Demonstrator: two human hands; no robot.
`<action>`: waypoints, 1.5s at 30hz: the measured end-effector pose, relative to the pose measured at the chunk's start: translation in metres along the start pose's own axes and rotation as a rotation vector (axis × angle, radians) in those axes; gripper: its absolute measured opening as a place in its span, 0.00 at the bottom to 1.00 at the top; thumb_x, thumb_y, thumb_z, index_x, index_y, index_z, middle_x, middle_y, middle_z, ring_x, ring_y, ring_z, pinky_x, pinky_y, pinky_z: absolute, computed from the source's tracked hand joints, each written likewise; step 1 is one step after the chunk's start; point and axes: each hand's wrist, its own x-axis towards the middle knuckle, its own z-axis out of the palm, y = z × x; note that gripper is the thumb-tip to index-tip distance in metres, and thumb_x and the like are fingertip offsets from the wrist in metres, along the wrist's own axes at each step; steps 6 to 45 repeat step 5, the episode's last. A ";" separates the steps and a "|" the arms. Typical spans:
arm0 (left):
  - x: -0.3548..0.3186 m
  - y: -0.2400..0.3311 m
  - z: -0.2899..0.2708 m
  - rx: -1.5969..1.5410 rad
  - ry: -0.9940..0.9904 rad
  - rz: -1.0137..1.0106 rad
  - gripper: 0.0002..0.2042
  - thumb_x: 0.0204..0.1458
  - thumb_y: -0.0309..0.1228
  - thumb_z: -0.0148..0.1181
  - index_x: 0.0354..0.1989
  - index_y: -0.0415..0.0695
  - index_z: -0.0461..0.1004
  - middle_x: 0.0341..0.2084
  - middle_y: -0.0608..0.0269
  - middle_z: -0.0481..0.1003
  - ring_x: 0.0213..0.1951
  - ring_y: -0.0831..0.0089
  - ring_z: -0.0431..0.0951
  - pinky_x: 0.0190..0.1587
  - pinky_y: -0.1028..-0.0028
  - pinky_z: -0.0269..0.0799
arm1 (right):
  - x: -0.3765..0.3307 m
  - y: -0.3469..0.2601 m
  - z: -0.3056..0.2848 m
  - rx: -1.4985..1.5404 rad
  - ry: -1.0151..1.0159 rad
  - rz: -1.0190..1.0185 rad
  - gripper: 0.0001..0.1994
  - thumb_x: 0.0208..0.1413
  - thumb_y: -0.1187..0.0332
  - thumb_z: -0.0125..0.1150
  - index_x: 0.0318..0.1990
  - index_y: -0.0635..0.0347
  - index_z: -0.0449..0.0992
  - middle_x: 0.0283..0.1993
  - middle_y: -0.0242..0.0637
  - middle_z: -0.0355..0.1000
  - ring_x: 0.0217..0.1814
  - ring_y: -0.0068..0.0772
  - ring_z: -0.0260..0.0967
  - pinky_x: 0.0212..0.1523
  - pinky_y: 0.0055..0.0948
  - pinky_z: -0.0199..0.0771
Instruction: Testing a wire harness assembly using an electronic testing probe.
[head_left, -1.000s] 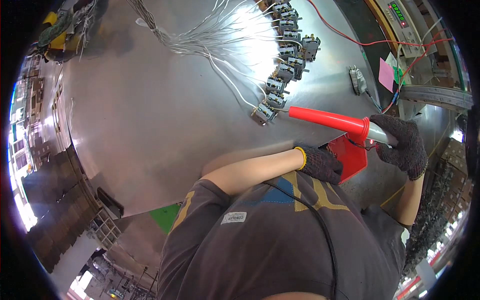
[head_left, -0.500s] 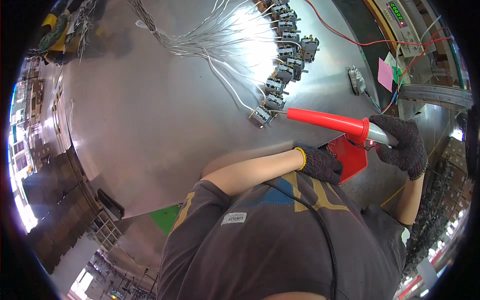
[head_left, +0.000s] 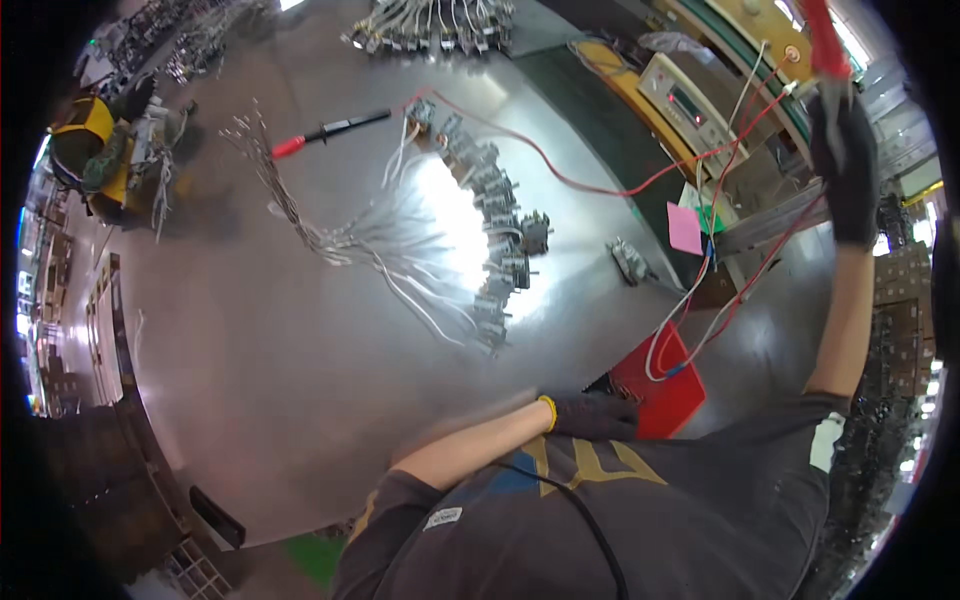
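The gloved left hand [head_left: 592, 415] lies flat, fingers loose, on the steel desk [head_left: 300, 330] touching a red box [head_left: 665, 385], while far above it the gloved right hand [head_left: 845, 165] is raised, clamped on a red probe [head_left: 822, 40].

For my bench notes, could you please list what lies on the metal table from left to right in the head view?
Yellow clutter at the table's left edge → red-and-black probe → fan of white wires → row of small switch parts → pink note → gloved right hand, raised, holding a red probe.
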 end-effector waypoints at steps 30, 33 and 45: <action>-0.024 0.060 -0.022 0.367 0.102 0.229 0.18 0.70 0.40 0.55 0.61 0.42 0.75 0.59 0.50 0.74 0.59 0.53 0.78 0.63 0.59 0.73 | 0.127 -0.007 -0.015 0.262 0.302 -0.442 0.21 0.75 0.56 0.58 0.67 0.56 0.79 0.56 0.32 0.81 0.44 0.15 0.70 0.46 0.19 0.71; -0.024 0.060 -0.022 0.367 0.102 0.229 0.18 0.70 0.40 0.55 0.61 0.42 0.75 0.59 0.50 0.74 0.59 0.53 0.78 0.63 0.59 0.73 | 0.127 -0.007 -0.015 0.262 0.302 -0.442 0.21 0.75 0.56 0.58 0.67 0.56 0.79 0.56 0.32 0.81 0.44 0.15 0.70 0.46 0.19 0.71; -0.024 0.060 -0.022 0.367 0.102 0.229 0.18 0.70 0.40 0.55 0.61 0.42 0.75 0.59 0.50 0.74 0.59 0.53 0.78 0.63 0.59 0.73 | 0.127 -0.007 -0.015 0.262 0.302 -0.442 0.21 0.75 0.56 0.58 0.67 0.56 0.79 0.56 0.32 0.81 0.44 0.15 0.70 0.46 0.19 0.71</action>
